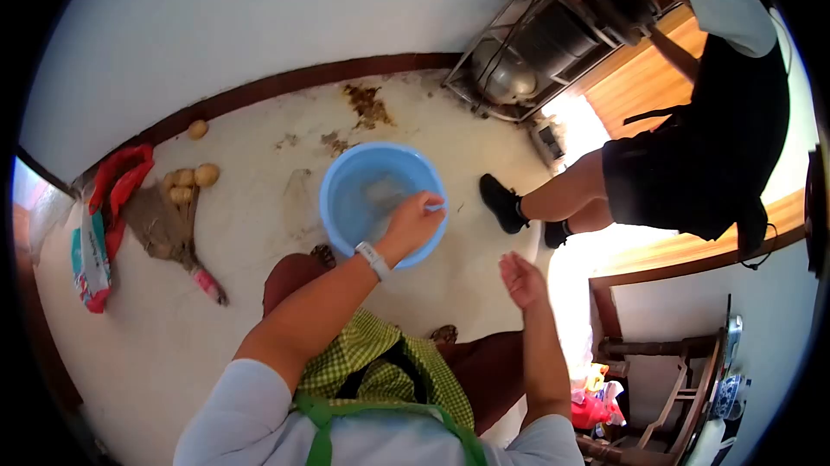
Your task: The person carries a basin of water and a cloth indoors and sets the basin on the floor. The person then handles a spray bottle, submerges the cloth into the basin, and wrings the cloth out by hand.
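Observation:
A light blue plastic basin (335,174) stands on the floor before me, with a pale patch inside that could be a reflection or something in water. My left hand (413,226), with a white band on the wrist, is over the basin's right side near the rim. Its fingers are curled together; whether they hold anything is hidden. To the right of the basin, my right hand (522,281) hangs in the air, palm turned up, fingers loosely bent and apart, with nothing in it. A green checked apron (363,354) covers my lap between my knees.
At left lie a broom (160,222), several potatoes (206,175) and a red bag (121,181). A person (692,137) stands at right, hands at a metal rack (484,42) with pots. A wooden chair (666,405) is at lower right. Brown stains (367,106) mark the floor.

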Available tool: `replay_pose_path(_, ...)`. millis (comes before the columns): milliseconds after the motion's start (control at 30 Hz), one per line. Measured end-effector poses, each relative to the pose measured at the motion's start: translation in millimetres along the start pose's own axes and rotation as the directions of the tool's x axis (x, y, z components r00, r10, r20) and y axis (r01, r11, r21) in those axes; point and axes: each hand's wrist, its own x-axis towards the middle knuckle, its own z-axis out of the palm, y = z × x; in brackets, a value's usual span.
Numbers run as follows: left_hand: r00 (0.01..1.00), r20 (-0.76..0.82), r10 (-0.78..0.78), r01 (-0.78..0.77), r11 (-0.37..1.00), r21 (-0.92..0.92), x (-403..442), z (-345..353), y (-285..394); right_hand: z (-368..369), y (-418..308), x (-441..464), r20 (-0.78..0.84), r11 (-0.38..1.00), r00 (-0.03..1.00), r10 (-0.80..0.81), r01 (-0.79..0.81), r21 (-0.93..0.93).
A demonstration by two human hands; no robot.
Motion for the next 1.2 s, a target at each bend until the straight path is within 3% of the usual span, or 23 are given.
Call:
replay_pose_path(200, 0.994, 0.041, -0.097, 0.098, 0.995, -0.008, -12, 3, -2, 8, 21, 13, 0.071, 1.0, 0.997, 0.018, -0.016, -0.026)
replay_pose_path(267, 0.994, 0.09, 0.057, -0.069, 0.987, 0.145, -6, 6, -18, -2, 58, 50, 0.041, 0.995, 0.997, 0.061, -0.057, -0.079)
replay_pose_path(300, 0.994, 0.092, 0.055, -0.068, 0.987, 0.149, -17, 5, -23, 0, 58, 51, 0.002, 0.997, 0.998, 0.064, -0.064, -0.031)
replay_pose_path(333, 0.997, 0.073, 0.002, -0.014, 0.984, 0.175, -16, 3, -26, 6, 58, 55, -0.009, 0.977, 0.988, 0.157, -0.156, -0.147)
replay_pose_path(367, 0.998, 0.057, -0.024, 0.013, 0.982, 0.186, 4, 14, -23, 37, 52, 55, 0.136, 0.956, 0.989, 0.062, -0.02, -0.293)
replay_pose_path(400, 0.997, 0.056, -0.062, 0.053, 0.987, 0.152, -1, 11, -27, 39, 50, 53, 0.138, 0.961, 0.989, 0.062, -0.021, -0.277)
replay_pose_path(467, 0.997, 0.067, -0.039, 0.032, 0.994, 0.106, 21, 17, -27, 73, 33, 41, 0.315, 0.904, 0.942, 0.117, 0.03, -0.426)
replay_pose_path(533, 0.974, 0.062, -0.219, 0.213, 0.973, 0.089, 12, 13, -33, 74, 41, 46, 0.297, 0.875, 0.947, 0.122, 0.038, -0.483)
replay_pose_path(633, 0.989, 0.077, -0.126, 0.114, 0.983, 0.143, 22, 16, -38, 76, 39, 51, 0.267, 0.839, 0.956, 0.122, 0.044, -0.543)
replay_pose_path(933, 0.985, 0.104, -0.139, 0.129, 0.986, 0.102, 21, 25, -34, 70, 40, 54, 0.263, 0.828, 0.957, 0.125, 0.045, -0.559)
replay_pose_path(1033, 0.994, 0.072, -0.088, 0.08, 0.992, 0.102, 21, 20, -25, 57, 39, 60, 0.204, 0.842, 0.976, 0.078, 0.045, -0.538)
replay_pose_path(1100, 0.992, 0.061, -0.107, 0.103, 0.992, 0.073, 22, 13, -19, 50, 25, 61, 0.112, 0.856, 0.992, -0.053, 0.103, -0.506)
replay_pose_path(1200, 0.991, 0.045, -0.129, 0.127, 0.991, 0.037, 20, 5, -19, 65, -27, 54, 0.175, 0.788, 0.942, -0.286, 0.335, -0.516)
